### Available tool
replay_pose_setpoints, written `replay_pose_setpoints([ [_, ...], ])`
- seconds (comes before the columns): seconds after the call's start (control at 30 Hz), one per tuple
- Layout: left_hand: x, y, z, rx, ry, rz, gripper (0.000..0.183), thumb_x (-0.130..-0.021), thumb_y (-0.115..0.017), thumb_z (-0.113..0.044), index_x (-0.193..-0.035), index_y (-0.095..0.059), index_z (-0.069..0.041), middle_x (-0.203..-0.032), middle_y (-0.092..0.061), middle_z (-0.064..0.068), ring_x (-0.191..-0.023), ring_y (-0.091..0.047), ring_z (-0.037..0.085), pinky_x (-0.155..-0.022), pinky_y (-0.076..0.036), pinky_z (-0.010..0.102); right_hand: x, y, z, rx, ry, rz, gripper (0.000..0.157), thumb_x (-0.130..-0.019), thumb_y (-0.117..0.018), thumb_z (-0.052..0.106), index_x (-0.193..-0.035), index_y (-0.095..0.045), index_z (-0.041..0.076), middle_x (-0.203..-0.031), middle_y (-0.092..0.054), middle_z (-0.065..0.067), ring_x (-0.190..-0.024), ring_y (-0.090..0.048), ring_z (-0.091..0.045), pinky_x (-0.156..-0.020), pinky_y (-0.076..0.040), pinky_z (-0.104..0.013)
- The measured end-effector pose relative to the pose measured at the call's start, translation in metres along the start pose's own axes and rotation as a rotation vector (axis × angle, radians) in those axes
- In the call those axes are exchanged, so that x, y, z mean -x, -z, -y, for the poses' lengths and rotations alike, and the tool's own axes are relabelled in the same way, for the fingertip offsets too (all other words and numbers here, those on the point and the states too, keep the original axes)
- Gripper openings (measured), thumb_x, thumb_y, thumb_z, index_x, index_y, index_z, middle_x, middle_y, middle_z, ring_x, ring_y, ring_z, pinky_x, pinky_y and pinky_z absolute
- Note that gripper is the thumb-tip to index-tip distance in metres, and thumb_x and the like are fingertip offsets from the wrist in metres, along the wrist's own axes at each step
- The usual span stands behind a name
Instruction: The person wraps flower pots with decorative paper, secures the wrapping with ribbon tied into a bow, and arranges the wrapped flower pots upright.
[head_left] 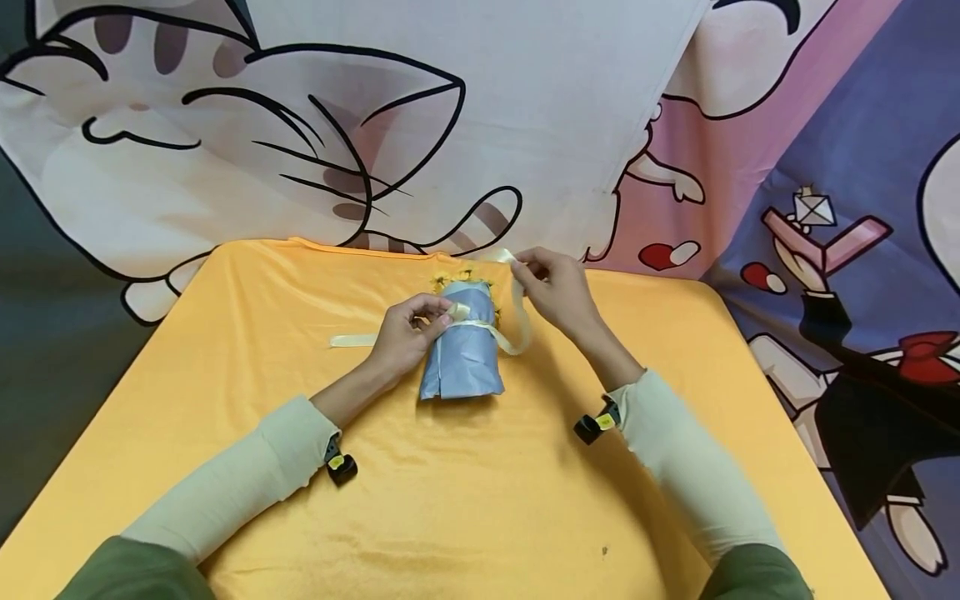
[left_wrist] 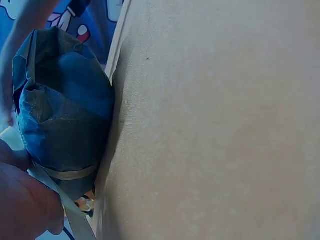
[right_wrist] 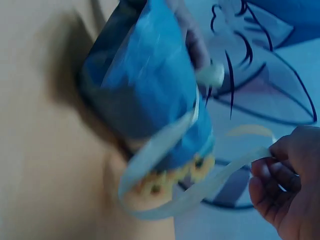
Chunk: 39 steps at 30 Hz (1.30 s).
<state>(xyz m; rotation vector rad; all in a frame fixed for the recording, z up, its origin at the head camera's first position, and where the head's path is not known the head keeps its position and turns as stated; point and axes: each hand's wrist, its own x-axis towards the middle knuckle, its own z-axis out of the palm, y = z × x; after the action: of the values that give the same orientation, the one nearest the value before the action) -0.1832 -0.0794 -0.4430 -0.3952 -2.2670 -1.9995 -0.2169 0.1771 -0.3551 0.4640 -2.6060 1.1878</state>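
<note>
A small bouquet in blue wrapping paper (head_left: 468,367) lies on the yellow tablecloth, its yellow flowers (right_wrist: 200,167) poking out at the far end. Around its middle runs a pale cream ribbon (head_left: 517,337). My left hand (head_left: 405,333) pinches a loop of the ribbon against the front of the wrap, with one tail of it sticking out to the left behind the hand. The other ribbon end is pinched between thumb and forefinger of my right hand (head_left: 558,287), raised to the right of the flowers; the ribbon sags in a curve between it and the wrap.
The yellow tablecloth (head_left: 450,508) covers the table, whose far edge runs just behind the flowers. Beyond it hangs a cartoon cat backdrop (head_left: 300,133), with a blue and pink printed cloth (head_left: 840,275) at the right.
</note>
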Motion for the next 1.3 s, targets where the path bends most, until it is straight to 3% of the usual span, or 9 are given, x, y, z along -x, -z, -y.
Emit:
replay_pose_setpoints([
  [0.23,-0.001,0.001,0.002,-0.003,-0.012,-0.002,0.017,-0.107,-0.077,-0.003,-0.123,-0.079,0.002,-0.109,-0.074,0.019,-0.096,-0.062,0.010,-0.082,-0.049,0.020,-0.012,-0.030,0.029,0.007,0.098,0.015,0.028,-0.114,-0.071,0.025,-0.126,-0.083,0.002,-0.101,-0.084,-0.019,-0.085,-0.076,-0.027,-0.076,-0.059,-0.033],
  [0.33,-0.001,0.001,0.002,-0.004,-0.014,-0.003,0.017,-0.107,-0.077,-0.003,-0.122,-0.079,0.003,-0.111,-0.074,0.020,-0.096,-0.062,0.010,-0.082,-0.050,0.020,-0.013,-0.040,0.035,0.046,0.119,0.128,0.034,-0.117,-0.066,0.030,-0.132,-0.082,0.004,-0.114,-0.085,-0.015,-0.090,-0.076,-0.022,-0.079,-0.060,-0.036],
  [0.47,-0.002,0.001,0.002,-0.015,-0.014,-0.002,0.018,-0.107,-0.077,-0.004,-0.123,-0.080,0.003,-0.115,-0.076,0.022,-0.097,-0.063,0.009,-0.083,-0.050,0.021,-0.013,-0.043,0.034,0.057,0.136,0.321,0.042,-0.122,-0.053,0.037,-0.128,-0.083,0.007,-0.112,-0.083,-0.014,-0.090,-0.071,-0.023,-0.083,-0.058,-0.039],
  [0.57,-0.002,0.001,0.002,-0.029,-0.016,-0.003,0.018,-0.107,-0.077,-0.005,-0.124,-0.080,0.002,-0.116,-0.077,0.023,-0.097,-0.063,0.009,-0.083,-0.049,0.022,-0.010,-0.041,0.029,0.022,0.145,0.373,0.045,-0.122,-0.050,0.040,-0.129,-0.083,0.009,-0.115,-0.084,-0.012,-0.098,-0.074,-0.026,-0.089,-0.060,-0.044],
  [0.7,-0.003,0.002,0.003,-0.040,-0.017,-0.013,0.019,-0.106,-0.078,-0.006,-0.124,-0.081,0.001,-0.115,-0.077,0.024,-0.095,-0.062,0.009,-0.082,-0.047,0.022,-0.002,-0.034,0.020,-0.014,0.185,0.303,0.040,-0.119,-0.057,0.036,-0.140,-0.079,0.010,-0.134,-0.081,-0.008,-0.116,-0.075,-0.026,-0.100,-0.062,-0.051],
  [0.87,-0.003,0.002,0.003,-0.040,-0.016,-0.015,0.019,-0.105,-0.079,-0.006,-0.123,-0.082,0.001,-0.113,-0.077,0.024,-0.093,-0.061,0.009,-0.080,-0.046,0.021,0.014,-0.029,0.010,-0.026,0.250,0.228,0.032,-0.111,-0.073,0.027,-0.135,-0.081,0.009,-0.127,-0.078,-0.010,-0.111,-0.071,-0.028,-0.096,-0.060,-0.052],
  [0.93,-0.004,0.002,0.003,-0.051,-0.024,-0.010,0.019,-0.105,-0.080,-0.006,-0.123,-0.082,0.000,-0.113,-0.077,0.024,-0.093,-0.061,0.009,-0.080,-0.047,0.021,0.021,-0.031,0.008,-0.004,0.263,0.219,0.033,-0.107,-0.080,0.027,-0.135,-0.081,0.010,-0.128,-0.074,-0.012,-0.115,-0.069,-0.031,-0.098,-0.058,-0.051],
  [1.1,-0.004,0.004,0.002,-0.081,-0.050,-0.013,0.017,-0.105,-0.080,-0.006,-0.121,-0.083,-0.001,-0.115,-0.080,0.022,-0.094,-0.064,0.006,-0.079,-0.048,0.021,0.031,-0.044,0.006,0.081,0.260,0.190,0.047,-0.100,-0.090,0.034,-0.140,-0.079,0.014,-0.154,-0.059,-0.017,-0.138,-0.052,-0.038,-0.111,-0.048,-0.057],
  [1.3,-0.004,0.004,0.001,-0.090,-0.063,-0.011,0.016,-0.104,-0.082,-0.006,-0.119,-0.084,-0.002,-0.115,-0.082,0.021,-0.094,-0.064,0.005,-0.078,-0.049,0.022,0.035,-0.059,0.011,0.119,0.260,0.131,0.027,-0.103,-0.087,0.031,-0.118,-0.085,0.010,-0.158,-0.060,-0.019,-0.135,-0.049,-0.040,-0.113,-0.044,-0.059],
])
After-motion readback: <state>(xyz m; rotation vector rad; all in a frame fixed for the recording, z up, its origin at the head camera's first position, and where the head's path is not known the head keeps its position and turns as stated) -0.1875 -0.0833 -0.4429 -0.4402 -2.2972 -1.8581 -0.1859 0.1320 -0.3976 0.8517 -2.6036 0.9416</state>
